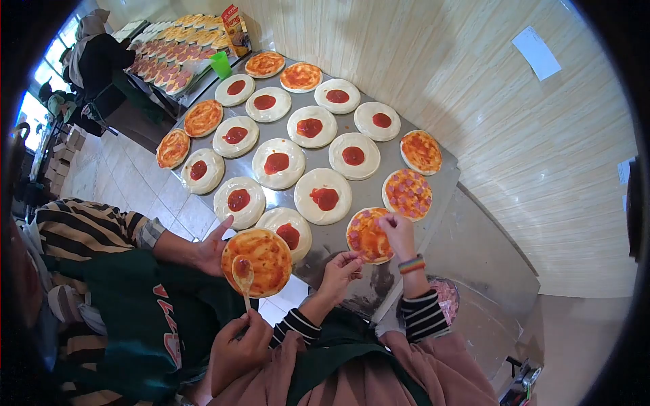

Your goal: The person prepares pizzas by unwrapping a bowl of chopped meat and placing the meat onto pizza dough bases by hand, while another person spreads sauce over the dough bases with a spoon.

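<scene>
My right hand (398,235) is over a sauced pizza base (370,247) at the table's near edge, fingers pinched downward; anything in them is hidden. A few pink meat pieces lie on that base. At its lower left edge is my left hand (340,276), thumb and fingertips drawn together; I cannot make out what they hold. Just behind stands a pizza topped with diced pink meat (407,194). Partly under my right forearm, a container of pink meat pieces (446,298) shows.
On my left, a co-worker's hands hold a sauced base (257,260) and a wooden spoon (242,271). Dough rounds with sauce dollops (323,196) cover the metal table (271,196). A green cup (220,65) and another person (101,68) are farther back. A wall borders the right.
</scene>
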`<state>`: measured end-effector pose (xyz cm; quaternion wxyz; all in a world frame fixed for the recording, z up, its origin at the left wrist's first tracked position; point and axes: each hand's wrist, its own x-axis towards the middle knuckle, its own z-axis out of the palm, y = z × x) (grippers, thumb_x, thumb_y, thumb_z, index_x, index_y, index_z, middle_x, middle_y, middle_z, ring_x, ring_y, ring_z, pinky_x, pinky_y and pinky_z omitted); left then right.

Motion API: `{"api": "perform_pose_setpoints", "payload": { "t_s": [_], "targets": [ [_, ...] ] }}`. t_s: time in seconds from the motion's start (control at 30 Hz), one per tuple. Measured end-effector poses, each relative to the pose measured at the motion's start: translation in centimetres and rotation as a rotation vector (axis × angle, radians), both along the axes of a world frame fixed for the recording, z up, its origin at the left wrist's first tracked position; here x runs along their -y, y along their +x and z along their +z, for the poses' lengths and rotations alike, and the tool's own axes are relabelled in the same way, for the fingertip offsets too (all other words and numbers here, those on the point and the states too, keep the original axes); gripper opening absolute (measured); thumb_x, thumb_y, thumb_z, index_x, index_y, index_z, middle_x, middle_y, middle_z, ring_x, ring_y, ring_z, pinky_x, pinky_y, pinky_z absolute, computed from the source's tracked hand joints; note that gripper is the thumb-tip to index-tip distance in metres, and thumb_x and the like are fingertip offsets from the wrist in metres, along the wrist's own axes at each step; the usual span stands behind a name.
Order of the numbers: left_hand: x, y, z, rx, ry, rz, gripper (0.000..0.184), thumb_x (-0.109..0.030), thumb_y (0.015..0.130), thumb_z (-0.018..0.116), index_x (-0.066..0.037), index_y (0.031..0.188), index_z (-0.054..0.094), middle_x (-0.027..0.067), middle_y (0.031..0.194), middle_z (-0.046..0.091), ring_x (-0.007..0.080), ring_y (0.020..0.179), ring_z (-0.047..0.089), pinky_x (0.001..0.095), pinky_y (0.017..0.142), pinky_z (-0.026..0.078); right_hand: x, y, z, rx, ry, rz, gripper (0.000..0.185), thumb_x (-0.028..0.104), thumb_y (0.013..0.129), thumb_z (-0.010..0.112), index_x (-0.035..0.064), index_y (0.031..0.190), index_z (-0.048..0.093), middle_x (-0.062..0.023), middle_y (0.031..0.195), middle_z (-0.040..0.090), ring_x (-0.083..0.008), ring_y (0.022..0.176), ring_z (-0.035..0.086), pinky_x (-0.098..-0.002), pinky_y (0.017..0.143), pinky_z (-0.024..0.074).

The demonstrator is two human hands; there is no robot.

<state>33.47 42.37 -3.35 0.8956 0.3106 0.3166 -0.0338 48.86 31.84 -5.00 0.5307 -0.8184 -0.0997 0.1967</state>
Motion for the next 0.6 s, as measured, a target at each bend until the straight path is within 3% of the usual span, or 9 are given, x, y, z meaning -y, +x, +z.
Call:
{"api": "perform_pose_setpoints", "payload": {
  "t_s": [0.03,0.13,0.27,0.33,0.47,0.53,0.6],
  "targets": [
    [0.2,-0.3,0.0,0.002,0.003,0.002,0.022,-0.008,0.079,0.056,-0.003,0.099,0.049,0.0054,0.088,0.057,0.0091,0.070,0.052,0.0233,0.063,0.044,-0.3,0.9,-0.1,0.176,-0.132,-0.021,0.011,0.009,0.071,0.060,-0.0008,0.076,0.059,-0.0098,0.070,0.061,-0.0162,0.061,0.058,-0.0249,0.059,0.0446],
    [0.8,-0.9,0.3,0.004,-0.026,-0.051,0.022,-0.008,0.079,0.057,-0.003,0.099,0.049,0.0062,0.088,0.057,0.0091,0.071,0.052,0.0236,0.064,0.044,-1.2,2.4,-0.5,0.301,-0.216,0.026,0.009,0.008,0.069,0.061,0.0006,0.073,0.058,-0.0132,0.071,0.059,-0.0242,0.066,0.058,-0.0310,0.062,0.0454],
    [1.6,-1.6,0.9,-0.013,-0.027,-0.071,0.021,-0.009,0.079,0.057,-0.004,0.098,0.049,0.0064,0.088,0.057,0.0092,0.070,0.052,0.0239,0.063,0.045,-1.9,3.2,-1.3,0.423,-0.350,0.115,0.007,0.008,0.068,0.060,0.0018,0.070,0.056,-0.0130,0.070,0.058,-0.0276,0.070,0.057,-0.0367,0.064,0.0443],
    [1.9,-1.8,1.3,-0.025,-0.021,-0.061,0.021,-0.009,0.079,0.057,-0.004,0.097,0.049,0.0064,0.088,0.057,0.0091,0.070,0.052,0.0240,0.063,0.045,-2.0,2.9,-0.5,0.668,-0.503,0.136,0.008,0.009,0.068,0.061,0.0028,0.068,0.056,-0.0120,0.069,0.057,-0.0289,0.072,0.055,-0.0402,0.065,0.0425],
    [2.8,-2.0,1.6,0.004,0.002,0.005,0.021,-0.010,0.079,0.057,-0.005,0.097,0.049,0.0051,0.088,0.057,0.0096,0.071,0.053,0.0239,0.063,0.045,-0.8,1.3,2.6,0.687,-0.360,0.065,0.008,0.011,0.070,0.060,0.0030,0.070,0.057,-0.0112,0.068,0.057,-0.0274,0.068,0.056,-0.0353,0.062,0.0438],
    [3.3,-1.9,2.0,0.021,0.009,0.035,0.020,-0.010,0.080,0.057,-0.005,0.097,0.049,0.0046,0.088,0.057,0.0097,0.071,0.053,0.0237,0.063,0.045,1.0,-0.8,4.3,0.340,-0.038,0.119,0.012,0.014,0.074,0.059,0.0020,0.076,0.059,-0.0072,0.068,0.059,-0.0183,0.063,0.056,-0.0280,0.058,0.0438],
    [4.2,-1.9,1.9,0.026,0.034,0.098,0.018,-0.010,0.080,0.057,-0.005,0.096,0.050,0.0036,0.089,0.057,0.0100,0.071,0.054,0.0231,0.064,0.045,3.6,-3.1,4.9,-0.048,0.051,0.303,0.018,0.017,0.077,0.059,-0.0004,0.082,0.060,-0.0036,0.069,0.059,-0.0094,0.062,0.053,-0.0227,0.057,0.0427]
  ]
}}
